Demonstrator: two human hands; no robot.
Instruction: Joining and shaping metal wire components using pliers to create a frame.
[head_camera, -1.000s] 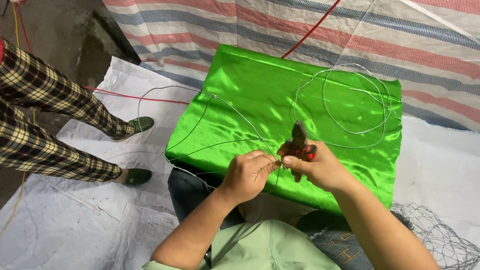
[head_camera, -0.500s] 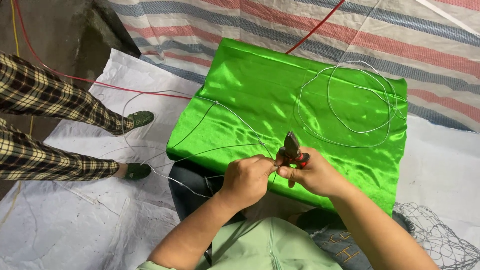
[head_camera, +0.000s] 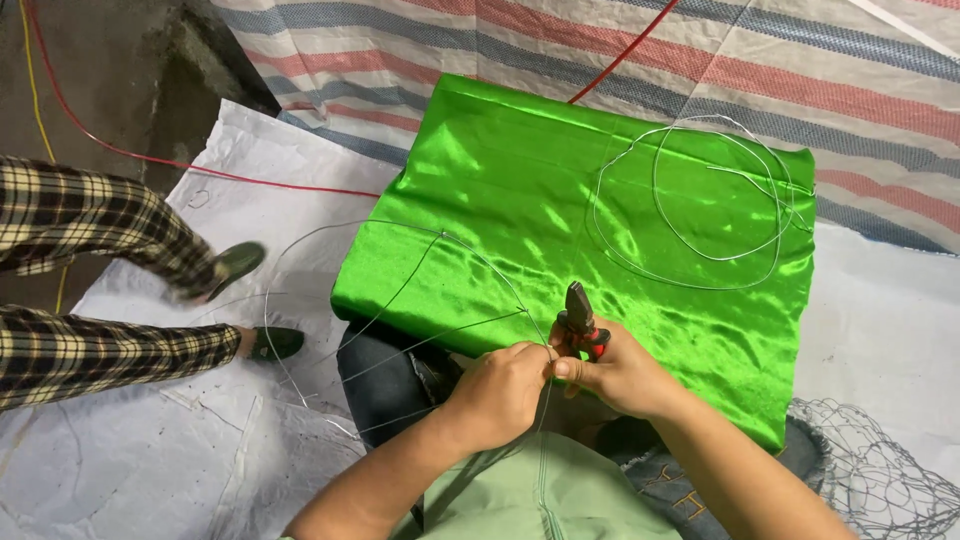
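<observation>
Both hands meet on thin wire over green satin.
Our left hand (head_camera: 500, 385) pinches the wire (head_camera: 470, 255) at its fingertips; our right hand (head_camera: 620, 375) is closed around red-handled pliers (head_camera: 580, 322), touching the same wire just above the green cloth (head_camera: 560, 190) on our lap.

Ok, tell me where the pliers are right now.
In the head view the pliers sit low and just right of centre, gripped in the right hand, nose up over the green cloth, beside the left hand.
</observation>
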